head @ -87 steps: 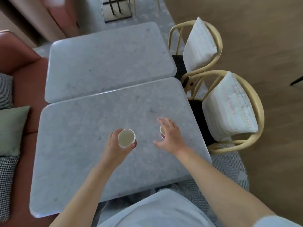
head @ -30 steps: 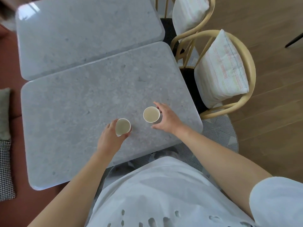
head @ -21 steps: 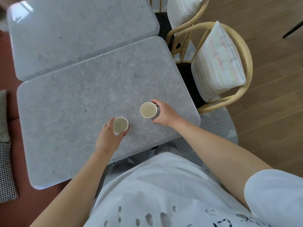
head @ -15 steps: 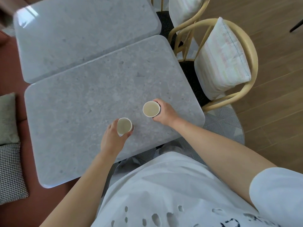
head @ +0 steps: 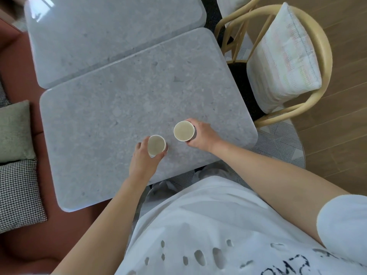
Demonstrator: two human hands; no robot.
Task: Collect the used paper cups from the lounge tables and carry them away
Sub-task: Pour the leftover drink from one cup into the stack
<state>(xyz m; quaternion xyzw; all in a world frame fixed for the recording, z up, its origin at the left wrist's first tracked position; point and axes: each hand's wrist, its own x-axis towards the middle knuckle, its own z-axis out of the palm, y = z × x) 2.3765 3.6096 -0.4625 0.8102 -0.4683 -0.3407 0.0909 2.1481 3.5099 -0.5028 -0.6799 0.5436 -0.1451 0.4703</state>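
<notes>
- Both paper cups are gripped now: right hand (head: 200, 135), spread over its cup seconds ago, wraps the right cup (head: 184, 131).
- Left hand (head: 143, 157) still clasps the left cup (head: 156, 145).
- Cups seem raised above the grey surface (head: 119, 108), ready for carrying.

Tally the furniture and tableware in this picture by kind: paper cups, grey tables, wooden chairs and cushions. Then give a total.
Paper cups: 2, one in the left hand at, one in the right hand at
Grey tables: 2
Wooden chairs: 2
Cushions: 5
Total: 11
</notes>
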